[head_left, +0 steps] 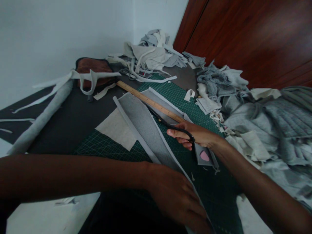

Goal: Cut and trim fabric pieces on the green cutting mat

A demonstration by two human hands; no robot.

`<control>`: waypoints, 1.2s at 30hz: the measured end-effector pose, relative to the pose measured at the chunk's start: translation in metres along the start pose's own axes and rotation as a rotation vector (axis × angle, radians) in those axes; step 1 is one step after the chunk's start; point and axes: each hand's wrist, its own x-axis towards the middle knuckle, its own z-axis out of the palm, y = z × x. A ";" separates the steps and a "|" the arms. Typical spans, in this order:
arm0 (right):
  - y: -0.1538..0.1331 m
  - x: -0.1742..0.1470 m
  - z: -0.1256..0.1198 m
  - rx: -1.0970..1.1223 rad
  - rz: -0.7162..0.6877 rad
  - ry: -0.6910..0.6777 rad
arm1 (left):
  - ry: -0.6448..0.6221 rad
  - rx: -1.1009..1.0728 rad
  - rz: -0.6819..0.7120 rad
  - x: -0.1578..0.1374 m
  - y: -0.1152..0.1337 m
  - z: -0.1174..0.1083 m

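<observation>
My right hand [186,135] is closed around the black handles of a pair of scissors [165,122]. Their blades point away to the upper left, along the edge of a long grey piece of fabric [143,115]. Lower down, my left hand [179,198] grips the near part of this fabric, its fingers bent over the right edge and the fingertips in shadow. A wooden ruler [148,100] lies beyond the scissors, on top of another grey fabric piece [156,96]. Left of the long piece, a cream fabric scrap [118,130] rests flat.
Under the work is a green cutting mat [90,144] on a dark table. Heaped fabric [263,120] fills the right side, and more scraps [151,55] pile up at the back wall. Pink chalk [204,156] sits near my right wrist. A brown pouch [94,68] and rolled fabric [46,113] are at left.
</observation>
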 end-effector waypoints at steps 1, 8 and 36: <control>0.000 0.000 0.000 -0.001 -0.001 0.003 | 0.002 0.006 0.001 0.000 0.000 0.000; 0.002 0.000 0.001 -0.007 -0.013 0.005 | -0.022 -0.008 0.004 0.001 0.000 -0.001; -0.007 0.005 -0.026 -0.419 -0.070 0.060 | -0.092 -0.050 -0.031 0.001 0.001 0.000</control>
